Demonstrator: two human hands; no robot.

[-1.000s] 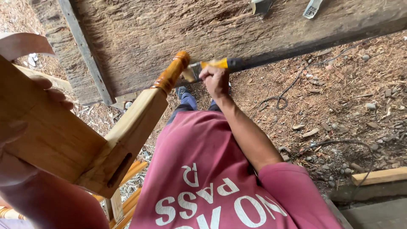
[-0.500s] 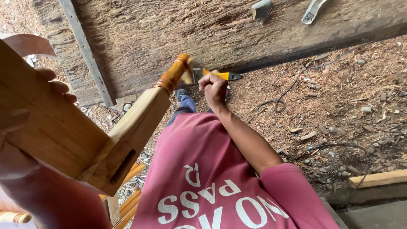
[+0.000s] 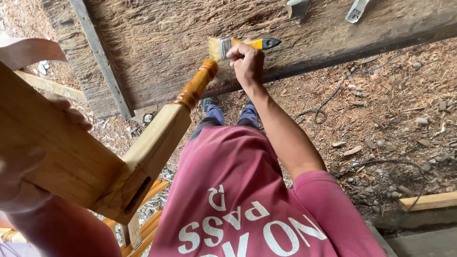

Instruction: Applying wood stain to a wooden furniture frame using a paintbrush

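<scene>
My right hand [image 3: 246,59] grips a paintbrush [image 3: 240,44] with a yellow handle and dark tip. Its bristles touch the far tip of a turned wooden leg [image 3: 196,86] that looks glossy orange-brown. The leg belongs to a pale wooden furniture piece [image 3: 62,152] with a mortise slot, held up at the left. My left hand [image 3: 28,162] clasps this piece from behind, fingers showing over its top edge. My red shirt with white letters fills the bottom centre.
A large weathered wooden board [image 3: 181,33] lies on the ground ahead, with two metal tools [image 3: 328,8] on it. Dirt, stones, wood scraps and a dark cable [image 3: 328,102] cover the ground at right. More varnished wooden pieces [image 3: 143,228] lie lower left. A timber strip [image 3: 428,201] sits at right.
My right hand has lifted the brush from the side of the leg's end to its tip. The wooden piece has shifted slightly in my left hand.
</scene>
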